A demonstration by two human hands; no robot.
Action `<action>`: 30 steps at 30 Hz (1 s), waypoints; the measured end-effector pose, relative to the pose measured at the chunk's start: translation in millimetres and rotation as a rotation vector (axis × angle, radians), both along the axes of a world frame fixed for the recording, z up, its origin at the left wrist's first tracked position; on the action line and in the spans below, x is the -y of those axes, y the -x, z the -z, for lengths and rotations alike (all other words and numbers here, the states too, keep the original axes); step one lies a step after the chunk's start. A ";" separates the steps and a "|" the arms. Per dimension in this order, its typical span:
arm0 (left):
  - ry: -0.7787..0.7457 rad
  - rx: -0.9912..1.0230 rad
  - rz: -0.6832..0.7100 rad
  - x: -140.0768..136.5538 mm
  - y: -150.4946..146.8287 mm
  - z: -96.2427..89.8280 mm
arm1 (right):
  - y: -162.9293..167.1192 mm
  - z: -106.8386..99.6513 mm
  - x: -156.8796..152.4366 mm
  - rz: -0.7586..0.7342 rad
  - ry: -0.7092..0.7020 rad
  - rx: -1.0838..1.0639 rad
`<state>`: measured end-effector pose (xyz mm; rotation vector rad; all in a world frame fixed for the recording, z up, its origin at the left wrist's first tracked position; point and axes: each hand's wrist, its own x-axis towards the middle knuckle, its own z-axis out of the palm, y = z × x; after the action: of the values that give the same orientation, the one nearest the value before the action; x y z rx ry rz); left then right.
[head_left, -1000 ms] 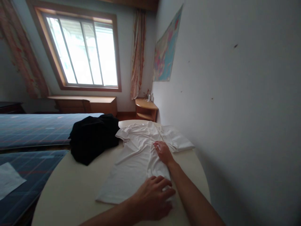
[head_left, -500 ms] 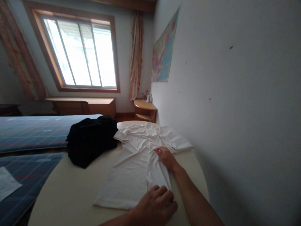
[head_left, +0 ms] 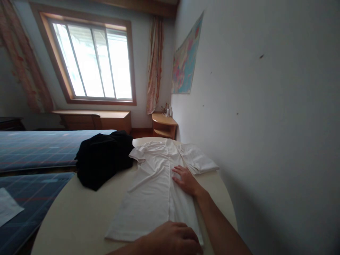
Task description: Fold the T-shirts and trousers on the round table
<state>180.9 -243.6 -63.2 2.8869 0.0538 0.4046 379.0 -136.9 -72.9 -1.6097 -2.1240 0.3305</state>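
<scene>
A white T-shirt (head_left: pixel 151 187) is spread on the round cream table (head_left: pixel 71 212), its hem toward me and its collar at the far edge. Wrinkles run across its upper half, and a crease goes down its length. On its right half rests my right hand (head_left: pixel 186 180), open, palm down with fingers apart. My left hand (head_left: pixel 175 238) is at the hem's right corner, fingers curled over the cloth; their tips are partly hidden. White cloth (head_left: pixel 200 161) lies at the shirt's upper right, by the wall. Left of the shirt is a bunched black garment (head_left: pixel 105 157).
Bare mattresses in blue plaid (head_left: pixel 47 150) stand left of the table, with a white sheet (head_left: pixel 9 207) on the nearer one. A wall (head_left: pixel 271 141) runs close along the right. Behind are a corner shelf (head_left: pixel 164 120) and a low desk (head_left: pixel 114 115).
My left hand has moved down toward me, and the shirt's lower right side is now stretched out flatter. The fingers of my right hand have gone from pinched to spread on the cloth.
</scene>
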 end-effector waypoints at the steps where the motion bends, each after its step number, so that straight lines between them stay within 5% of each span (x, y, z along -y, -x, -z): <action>1: 0.038 0.007 -0.044 -2.1 4.7 -3.7 | 1.4 0.4 0.6 -0.018 0.015 0.014; 5: 0.156 0.013 -0.298 -7.7 19.6 -14.2 | 3.9 0.4 3.3 -0.110 0.032 0.043; 12: 0.335 -0.068 0.060 -6.2 22.4 -28.0 | 5.8 -8.4 6.8 -0.222 -0.018 -0.112; 19: 0.266 -0.219 -0.244 -21.0 44.7 -25.5 | 15.2 -4.0 7.7 -0.080 0.089 0.083; 27: 0.261 -0.260 -0.009 -16.9 46.0 -32.5 | 8.7 -16.0 6.9 -0.117 0.049 0.063; 30: 0.256 -0.205 -0.122 -18.5 47.1 -32.8 | 10.9 -20.5 0.7 -0.076 0.038 0.087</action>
<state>133.8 -225.2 -30.4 2.6671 0.2940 0.1100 368.1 -137.6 -52.4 -1.5942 -2.2611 0.3329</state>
